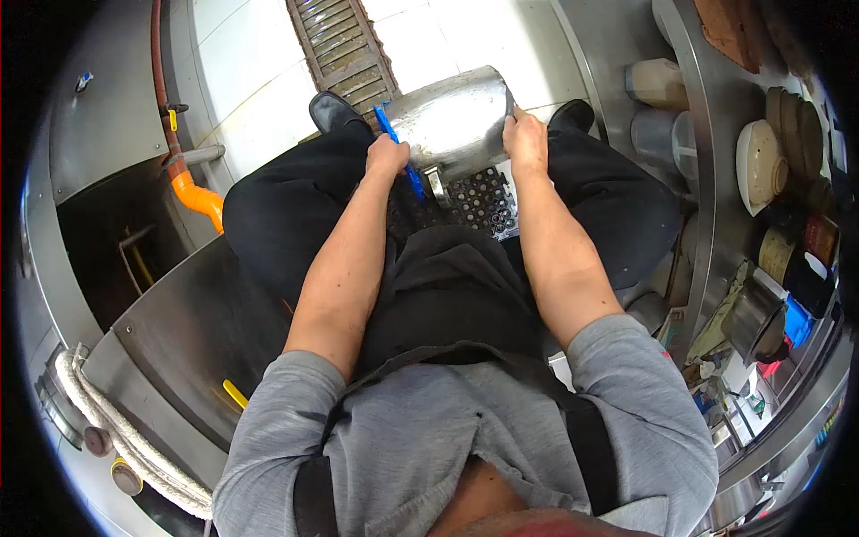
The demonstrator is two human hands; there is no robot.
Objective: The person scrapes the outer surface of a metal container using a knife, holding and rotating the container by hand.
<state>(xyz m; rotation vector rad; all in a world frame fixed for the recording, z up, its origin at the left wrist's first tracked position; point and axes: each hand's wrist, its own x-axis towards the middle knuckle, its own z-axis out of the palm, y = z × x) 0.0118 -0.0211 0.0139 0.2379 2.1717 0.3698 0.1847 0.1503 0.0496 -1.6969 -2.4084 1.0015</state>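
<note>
1. Status: metal pot point(452, 121) is in hand, turned on its side between my shoes, its short handle point(437, 186) toward me. Whether it rests on the floor or hangs just above, I cannot tell.
2. Left grip point(387, 157): closed around a blue strip point(385, 118) that runs along the pot's left end. Material of the strip unclear.
3. Right grip point(526, 139): clamped on the pot's right edge; some fingers hidden behind it.
4. Progress: pot is taken up and steadied from both ends, not standing upright. Its inside is out of view, so I cannot judge what remains.
5. Surface: black mat with holes point(474, 201) just below the pot; pale floor tiles point(497, 40) and a slatted drain grate point(344, 54) beyond.
6. Room: tight. Steel panel point(197, 313) and orange pipe point(195, 197) on my left; on my right, a steel counter point(704, 161) carrying a pale bowl point(759, 168), with plastic containers point(656, 85) below it.
</note>
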